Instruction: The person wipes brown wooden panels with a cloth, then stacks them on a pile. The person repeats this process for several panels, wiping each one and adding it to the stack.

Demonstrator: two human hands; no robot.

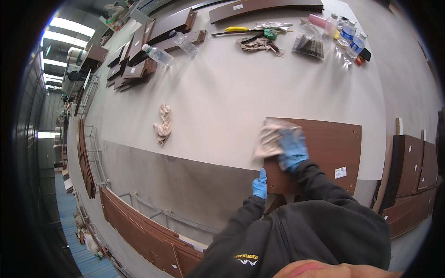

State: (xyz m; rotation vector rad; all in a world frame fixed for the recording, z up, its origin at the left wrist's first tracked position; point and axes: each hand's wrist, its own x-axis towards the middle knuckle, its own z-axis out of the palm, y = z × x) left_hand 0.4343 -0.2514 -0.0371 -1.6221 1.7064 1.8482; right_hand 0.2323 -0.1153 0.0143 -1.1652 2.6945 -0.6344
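A reddish-brown wooden panel (331, 143) lies flat at the near edge of the pale tabletop, with a white label and small holes near its corners. My right hand (293, 149), in a blue glove, presses a crumpled beige rag (271, 139) onto the panel's far left corner; hand and rag are smeared by motion. At the panel's near left edge, my left hand (260, 184), also blue-gloved, is closed against the edge with its thumb pointing up. Its other fingers are partly hidden. Another beige rag (162, 125) lies crumpled on the table to the left.
Brown boards (139, 51) are stacked at the far left beside two clear bottles (160, 55). A long brown board (264, 9), a yellow-handled tool (236, 29), a bag of dark pieces (309, 41) and several bottles (350, 41) line the far side. More panels (410, 164) stand at right.
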